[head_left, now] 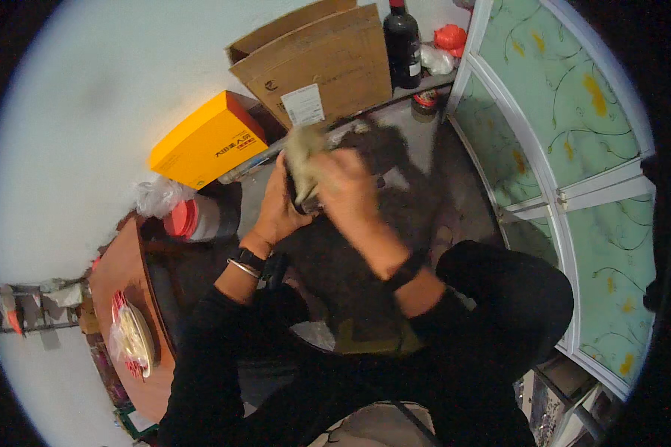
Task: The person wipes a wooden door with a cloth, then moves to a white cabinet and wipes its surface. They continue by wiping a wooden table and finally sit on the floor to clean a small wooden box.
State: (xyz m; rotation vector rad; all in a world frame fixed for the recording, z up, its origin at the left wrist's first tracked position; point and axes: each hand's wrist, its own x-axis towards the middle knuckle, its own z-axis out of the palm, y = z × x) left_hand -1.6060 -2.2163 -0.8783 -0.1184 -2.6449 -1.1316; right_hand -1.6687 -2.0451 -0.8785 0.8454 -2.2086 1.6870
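My left hand (279,209) grips a dark, smooth-edged object (300,209), possibly a jar; most of it is hidden, so its exact kind cannot be told. A pale yellowish-green cloth (305,148) lies over that object. My right hand (344,181), blurred, has its fingers closed on the cloth and presses it against the object from the right. Both hands are above the dark floor, in front of a brown cardboard box (335,72).
A yellow carton (212,142), a red-lidded tub (198,219) and a wooden table (126,257) stand left. At the back are a dark bottle (403,47) and a red-lidded jar (425,101). Glass-panelled doors (559,195) line the right side.
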